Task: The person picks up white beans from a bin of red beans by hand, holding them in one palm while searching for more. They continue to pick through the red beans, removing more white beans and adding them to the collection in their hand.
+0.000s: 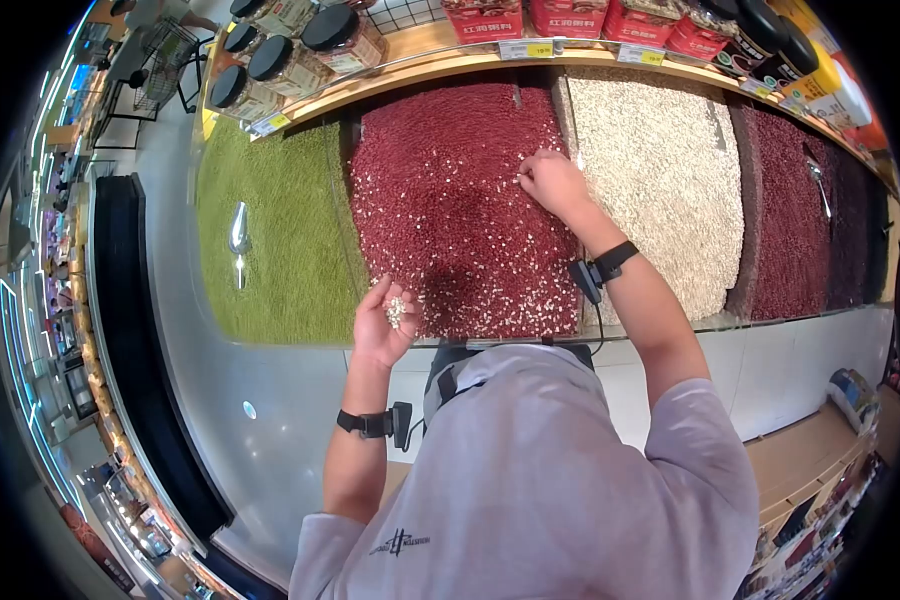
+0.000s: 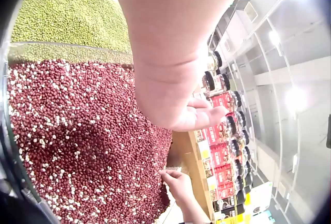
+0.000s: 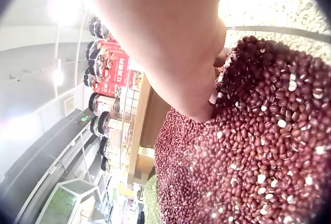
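Dark red beans (image 1: 450, 130) fill the middle bin, with many white kernels (image 1: 530, 310) scattered among them, thickest toward the front. My left hand (image 1: 368, 335) is held palm up at the front left of this bin, its fingers curled around a small heap of white kernels (image 1: 395, 312). In the left wrist view that heap is hidden behind the wrist. At the right side of the red beans, my right hand (image 1: 555, 183) reaches down with bent fingers, fingertips right at the bean surface (image 3: 248, 131). I cannot tell whether a kernel is between them.
Green beans (image 1: 270, 190) with a metal scoop (image 1: 238, 230) lie left, pale grains (image 1: 655, 190) right, and darker red beans (image 1: 785, 210) with another scoop (image 1: 819, 185) farther right. Clear dividers (image 1: 345, 210) separate bins. Lidded jars (image 1: 342, 40) and red packages (image 1: 570, 18) line the shelf behind.
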The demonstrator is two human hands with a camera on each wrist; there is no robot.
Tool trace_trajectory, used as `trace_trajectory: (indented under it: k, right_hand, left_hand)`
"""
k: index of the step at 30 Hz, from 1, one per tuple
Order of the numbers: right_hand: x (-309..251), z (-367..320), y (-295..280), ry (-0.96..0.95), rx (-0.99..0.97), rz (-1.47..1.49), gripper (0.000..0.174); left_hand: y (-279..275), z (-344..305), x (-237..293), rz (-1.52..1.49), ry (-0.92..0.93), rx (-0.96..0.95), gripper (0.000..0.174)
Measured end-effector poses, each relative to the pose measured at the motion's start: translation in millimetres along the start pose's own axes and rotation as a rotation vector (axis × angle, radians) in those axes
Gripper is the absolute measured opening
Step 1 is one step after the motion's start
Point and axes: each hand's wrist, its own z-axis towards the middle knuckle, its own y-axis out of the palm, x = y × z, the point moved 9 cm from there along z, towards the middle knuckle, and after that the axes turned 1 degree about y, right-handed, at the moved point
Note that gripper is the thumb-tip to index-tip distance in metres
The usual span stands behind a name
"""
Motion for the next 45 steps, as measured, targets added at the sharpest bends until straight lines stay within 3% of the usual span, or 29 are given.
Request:
trace_trajectory:
  k: [10,15,19,21,23,27,29,31,35,37,45]
  right_hand:
    - [-3.2,4.1,2.9,0.055,-0.038,0.005,0.012]
    - [-12.9,-4.4,-21.2,0.059,0.076,0.114,0.012]
    - [-29.1,-20.6,-37.3,0.113,0.058,0.209,0.011]
    - [-58.5,-32.2,-46.2,0.019,0.079,0.394,0.009]
    - [-110.0,-46.5,-69.0,-0.22,0.119,0.444,0.008]
    - [-180.3,-70.7,-72.2,-0.534,-0.023,0.31,0.014]
    - [-183.3,-67.8,-74.9,-0.536,-0.025,0.324,0.013]
    - [-181.7,-62.7,-75.0,-0.542,-0.031,0.34,0.013]
    - [-131.9,-15.8,-71.6,-0.293,0.11,0.445,0.011]
    - [-120.1,12.0,-52.6,-0.187,0.025,0.385,0.014]
    - [-132.0,86.4,25.6,-0.252,-0.031,0.22,0.021]
  left_hand:
    - [22.6,16.4,-11.4,0.113,-0.066,0.04,0.035]
    - [28.8,27.0,-16.5,0.174,-0.119,0.055,0.034]
    - [33.3,38.1,-23.0,0.217,-0.135,0.104,0.035]
    - [40.3,42.2,-29.5,0.28,-0.154,0.162,0.032]
    - [45.4,47.9,-35.3,0.303,-0.16,0.152,0.031]
    - [57.7,54.9,-34.6,0.368,-0.116,0.066,0.036]
    - [55.9,60.7,-36.8,0.344,-0.157,-0.035,0.034]
    - [60.8,56.9,-32.6,0.343,-0.136,-0.009,0.035]
    - [40.1,52.0,-22.0,0.316,-0.165,0.118,0.032]
    - [36.1,49.5,-17.6,0.284,-0.153,0.137,0.034]
    - [18.4,47.7,7.5,0.191,-0.133,0.115,0.037]
